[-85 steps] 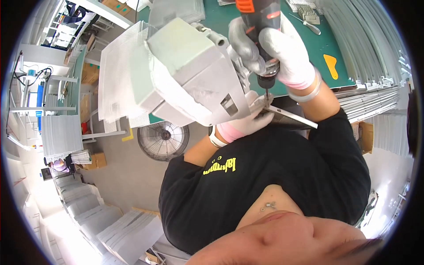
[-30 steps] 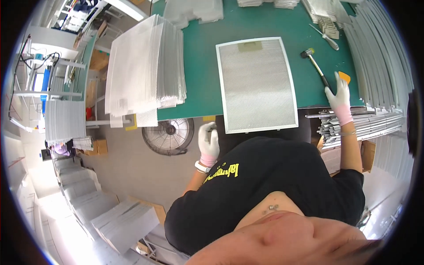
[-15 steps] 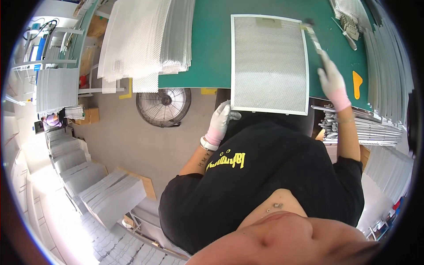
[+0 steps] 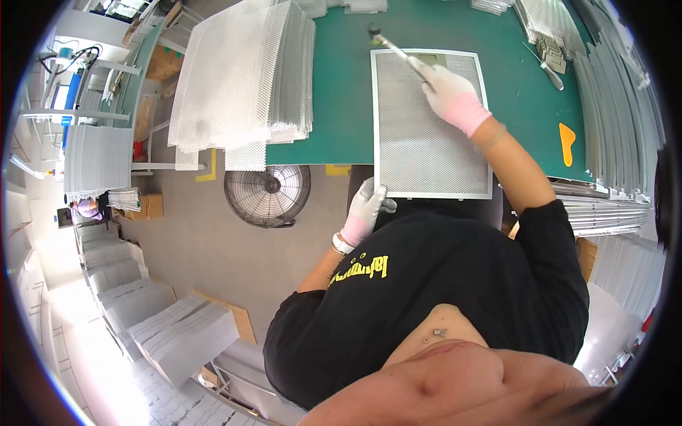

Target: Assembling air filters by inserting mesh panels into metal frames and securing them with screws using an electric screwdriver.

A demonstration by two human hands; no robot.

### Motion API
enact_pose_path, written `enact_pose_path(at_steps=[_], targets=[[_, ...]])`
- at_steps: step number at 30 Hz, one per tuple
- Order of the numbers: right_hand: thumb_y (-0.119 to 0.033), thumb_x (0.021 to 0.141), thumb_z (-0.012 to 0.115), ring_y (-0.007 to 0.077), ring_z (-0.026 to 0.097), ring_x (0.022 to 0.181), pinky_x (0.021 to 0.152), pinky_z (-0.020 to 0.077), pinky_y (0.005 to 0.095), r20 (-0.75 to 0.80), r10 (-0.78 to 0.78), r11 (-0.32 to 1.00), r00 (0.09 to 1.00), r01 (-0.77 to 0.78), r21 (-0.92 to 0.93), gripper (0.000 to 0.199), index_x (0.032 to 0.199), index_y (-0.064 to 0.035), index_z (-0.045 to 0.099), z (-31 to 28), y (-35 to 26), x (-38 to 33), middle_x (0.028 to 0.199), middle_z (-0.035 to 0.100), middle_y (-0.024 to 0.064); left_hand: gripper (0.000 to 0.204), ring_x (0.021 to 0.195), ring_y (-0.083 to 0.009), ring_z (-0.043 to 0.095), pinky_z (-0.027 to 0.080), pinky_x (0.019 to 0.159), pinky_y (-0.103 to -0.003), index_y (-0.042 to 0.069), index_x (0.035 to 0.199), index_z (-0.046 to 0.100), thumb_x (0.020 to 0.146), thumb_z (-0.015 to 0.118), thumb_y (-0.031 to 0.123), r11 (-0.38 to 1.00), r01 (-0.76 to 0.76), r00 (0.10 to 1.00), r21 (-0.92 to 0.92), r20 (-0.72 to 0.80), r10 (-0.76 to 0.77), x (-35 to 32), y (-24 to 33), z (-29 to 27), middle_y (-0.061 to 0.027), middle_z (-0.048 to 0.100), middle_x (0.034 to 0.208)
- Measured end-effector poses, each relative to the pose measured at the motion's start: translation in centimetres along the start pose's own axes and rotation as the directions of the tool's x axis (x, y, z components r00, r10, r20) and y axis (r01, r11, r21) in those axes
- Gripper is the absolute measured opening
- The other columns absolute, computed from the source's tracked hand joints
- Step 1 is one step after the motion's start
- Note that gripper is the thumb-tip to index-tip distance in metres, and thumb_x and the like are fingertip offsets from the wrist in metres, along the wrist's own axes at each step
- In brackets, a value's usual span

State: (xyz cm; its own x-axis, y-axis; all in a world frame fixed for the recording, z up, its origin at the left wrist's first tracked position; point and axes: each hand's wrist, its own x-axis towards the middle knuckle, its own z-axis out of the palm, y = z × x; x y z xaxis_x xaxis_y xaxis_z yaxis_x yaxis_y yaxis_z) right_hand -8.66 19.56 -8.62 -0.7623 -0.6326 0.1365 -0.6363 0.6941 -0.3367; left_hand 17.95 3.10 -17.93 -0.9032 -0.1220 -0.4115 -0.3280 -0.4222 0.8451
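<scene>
A framed mesh panel (image 4: 433, 142) lies flat on the green table, its near edge overhanging toward my body. It has a pale metal rim and a small tab at its far edge. My right hand (image 4: 451, 96), in a white and pink glove, is closed around the grip of a hammer (image 4: 398, 51). The dark hammer head is just beyond the panel's far left corner, and my forearm crosses the panel's right side. My left hand (image 4: 367, 207), gloved alike, grips the panel's near left corner, thumb on the rim; some fingers are hidden.
Stacked mesh sheets (image 4: 234, 78) overhang the table (image 4: 526, 135) at left. At right lie an orange flat tool (image 4: 566, 144), a screwdriver-like tool (image 4: 550, 74) and small mesh pieces (image 4: 550, 53). Metal strips (image 4: 618, 106) line the right edge. A floor fan (image 4: 270, 192) stands below.
My right hand has swung the hammer from the panel's far right corner leftward to its far left corner. My left hand remains at the near left corner. The view has shifted slightly.
</scene>
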Motion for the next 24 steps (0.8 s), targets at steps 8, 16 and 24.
enact_pose_path(at_steps=[8,16,24], targets=[[-0.011,0.091,0.058,0.0384,0.061,0.106,0.092,0.0520,0.0458,-0.204,0.343,0.831,0.917,-0.397,-0.390,0.055,0.145,-0.0159,0.050,-4.1,12.5,-13.0,0.118,0.062,0.0171,0.050,0.086,-0.0124,0.064,0.054,0.082,-0.028,-0.005,0.144,0.043,0.104,0.056,0.022,0.968,-0.166,0.983,0.187,0.104,0.148,0.2,5.4,-5.0,-0.0074,0.065,0.112],[-0.040,0.092,0.072,0.0110,0.056,0.084,0.075,0.0467,0.0271,-0.189,0.402,0.869,0.896,-0.308,0.387,0.052,0.121,0.0018,0.060,-18.5,10.4,-27.5,0.097,0.061,0.0013,0.036,0.085,-0.0160,0.068,0.054,0.081,-0.029,-0.002,0.127,0.062,0.092,0.055,0.005,0.721,-0.465,0.863,0.514,0.444,0.240,-1.6,16.3,1.5,-0.0103,0.071,0.092],[-0.020,0.107,0.052,0.0210,0.061,0.118,0.102,0.0478,0.0310,-0.957,0.181,0.856,0.227,-0.516,0.039,0.041,0.139,0.0051,0.054,-32.8,12.9,-42.1,0.125,0.065,0.0124,0.087,0.125,-0.0379,0.056,0.041,0.107,-0.052,-0.003,0.141,0.049,0.070,0.085,0.034,-0.443,-0.157,0.482,0.883,0.460,0.746,-7.5,25.1,-3.1,-0.0213,0.054,0.143]])
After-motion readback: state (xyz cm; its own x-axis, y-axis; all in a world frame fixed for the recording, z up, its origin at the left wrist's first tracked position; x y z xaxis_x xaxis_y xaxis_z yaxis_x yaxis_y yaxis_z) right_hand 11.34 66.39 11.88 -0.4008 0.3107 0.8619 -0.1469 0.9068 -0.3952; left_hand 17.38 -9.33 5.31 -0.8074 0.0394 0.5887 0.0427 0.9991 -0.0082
